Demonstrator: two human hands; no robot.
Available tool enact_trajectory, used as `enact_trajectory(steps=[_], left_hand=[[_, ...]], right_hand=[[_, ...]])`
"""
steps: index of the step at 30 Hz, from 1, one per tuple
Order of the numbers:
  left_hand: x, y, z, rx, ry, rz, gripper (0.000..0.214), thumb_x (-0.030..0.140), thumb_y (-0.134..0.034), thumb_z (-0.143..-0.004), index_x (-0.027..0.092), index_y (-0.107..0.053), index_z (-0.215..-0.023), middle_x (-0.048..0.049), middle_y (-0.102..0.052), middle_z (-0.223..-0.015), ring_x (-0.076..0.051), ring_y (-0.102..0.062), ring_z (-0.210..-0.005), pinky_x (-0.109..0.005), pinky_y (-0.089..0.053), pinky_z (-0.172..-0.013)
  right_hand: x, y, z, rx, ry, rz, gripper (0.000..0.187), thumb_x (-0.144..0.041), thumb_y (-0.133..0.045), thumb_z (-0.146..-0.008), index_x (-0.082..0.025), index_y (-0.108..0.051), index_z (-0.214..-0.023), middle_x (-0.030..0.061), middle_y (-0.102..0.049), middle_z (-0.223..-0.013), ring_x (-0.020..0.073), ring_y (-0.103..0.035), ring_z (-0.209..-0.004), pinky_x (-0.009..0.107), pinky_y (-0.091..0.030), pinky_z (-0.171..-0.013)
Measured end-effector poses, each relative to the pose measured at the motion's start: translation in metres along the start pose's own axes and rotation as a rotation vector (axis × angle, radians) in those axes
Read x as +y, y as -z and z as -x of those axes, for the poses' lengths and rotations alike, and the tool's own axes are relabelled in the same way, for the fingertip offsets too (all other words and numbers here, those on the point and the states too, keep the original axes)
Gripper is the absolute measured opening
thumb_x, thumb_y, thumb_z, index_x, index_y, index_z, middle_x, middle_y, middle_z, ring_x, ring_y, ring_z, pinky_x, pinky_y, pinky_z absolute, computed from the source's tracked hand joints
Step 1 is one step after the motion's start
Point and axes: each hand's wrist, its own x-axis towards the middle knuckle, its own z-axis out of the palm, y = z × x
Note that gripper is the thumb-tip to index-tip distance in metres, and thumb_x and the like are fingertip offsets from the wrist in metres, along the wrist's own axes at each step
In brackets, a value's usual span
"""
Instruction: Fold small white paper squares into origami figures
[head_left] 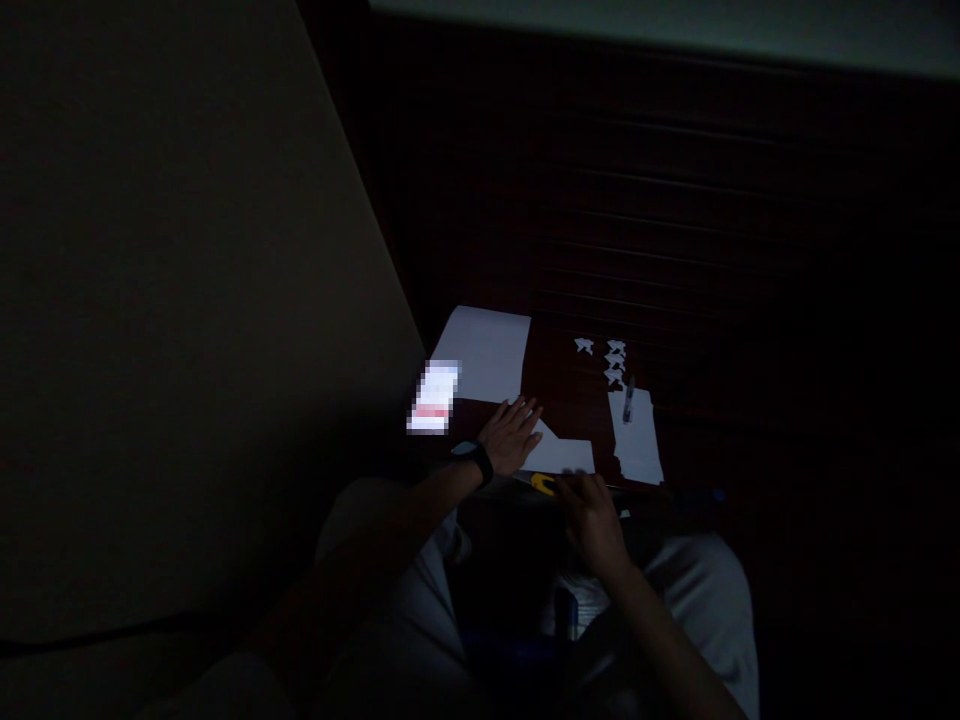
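Note:
My left hand, with a dark watch on the wrist, lies flat with fingers spread. It presses on a white paper piece with an angled edge at the table's front. Just right of it, my right hand is closed around a yellow utility knife. The knife points left at the front edge of the paper, and the dimness blurs its tip. Beyond the hands lie small jagged paper cut-outs, several of them in a column, with one more cut-out to their left.
A large white sheet covers the table's back left. A lit, pixelated screen overlaps its near corner. At the right, a pen rests on stacked paper. A pale panel rises on the left. The room is dark.

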Motion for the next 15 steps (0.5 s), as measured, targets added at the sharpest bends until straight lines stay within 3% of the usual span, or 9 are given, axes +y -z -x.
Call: enact_trajectory(steps=[6, 9, 12, 15], left_hand=[[-0.001, -0.002, -0.001, -0.002, -0.003, 0.079, 0.052, 0.041, -0.027, -0.095, 0.017, -0.032, -0.141, -0.0086, -0.03, -0.148, -0.023, -0.016, -0.139, -0.045, -0.009, -0.113], [-0.007, -0.001, -0.005, 0.017, 0.017, 0.202, 0.05, 0.039, -0.028, -0.095, 0.016, -0.035, -0.14, -0.0087, -0.033, -0.147, -0.022, -0.021, -0.138, -0.044, -0.016, -0.113], [-0.012, 0.005, -0.009, 0.085, 0.075, 0.319, 0.047, 0.033, -0.023, -0.097, 0.013, -0.037, -0.138, -0.0094, -0.037, -0.144, -0.018, -0.028, -0.136, -0.039, -0.026, -0.11], [-0.01, 0.016, -0.006, 0.201, 0.096, 0.359, 0.044, 0.029, -0.023, -0.098, 0.014, -0.041, -0.135, -0.0086, -0.043, -0.141, -0.016, -0.031, -0.134, -0.036, -0.029, -0.11]], right_hand=[[-0.016, -0.006, 0.015, -0.127, 0.121, -0.079, 0.047, -0.007, -0.053, -0.08, -0.021, -0.053, -0.125, 0.0107, -0.055, -0.101, 0.027, -0.046, -0.096, 0.044, -0.042, -0.085], [-0.018, 0.002, 0.028, -0.121, 0.166, -0.135, 0.047, -0.011, -0.051, -0.084, -0.024, -0.049, -0.129, 0.0097, -0.055, -0.105, 0.0262, -0.047, -0.098, 0.043, -0.042, -0.085], [0.0, 0.021, 0.036, 0.035, 0.088, -0.157, 0.05, -0.011, -0.047, -0.086, -0.022, -0.042, -0.135, 0.011, -0.053, -0.112, 0.0246, -0.047, -0.102, 0.041, -0.042, -0.086], [0.036, 0.044, 0.03, 0.264, -0.155, -0.079, 0.043, -0.023, -0.049, -0.087, -0.018, -0.046, -0.131, 0.0132, -0.054, -0.112, 0.0251, -0.049, -0.101, 0.04, -0.042, -0.085]])
